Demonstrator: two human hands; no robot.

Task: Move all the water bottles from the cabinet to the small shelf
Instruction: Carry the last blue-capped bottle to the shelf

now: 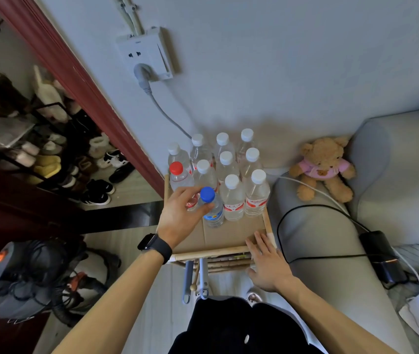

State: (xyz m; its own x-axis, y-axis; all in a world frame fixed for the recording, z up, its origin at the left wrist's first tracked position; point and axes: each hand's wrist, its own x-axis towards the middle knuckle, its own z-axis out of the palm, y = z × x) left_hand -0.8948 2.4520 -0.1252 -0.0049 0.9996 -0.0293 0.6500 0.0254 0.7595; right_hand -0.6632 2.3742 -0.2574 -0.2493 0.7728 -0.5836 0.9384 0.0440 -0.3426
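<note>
Several clear water bottles (231, 192) stand upright in rows on top of the small wooden shelf (229, 238), most with white caps. One at the left has a red cap (176, 168). My left hand (180, 215) grips a blue-capped bottle (212, 210) near its neck, at the front left of the group; the bottle stands on or just above the shelf top. My right hand (267, 261) rests open, fingers straight, on the shelf's front right corner. The cabinet is not in view.
A grey sofa (331, 226) with a teddy bear (323, 167) adjoins the shelf on the right, with cables and a black adapter (382, 254) on it. A wall socket (147, 54) is above. A shoe rack (70, 159) and dark red door frame stand left.
</note>
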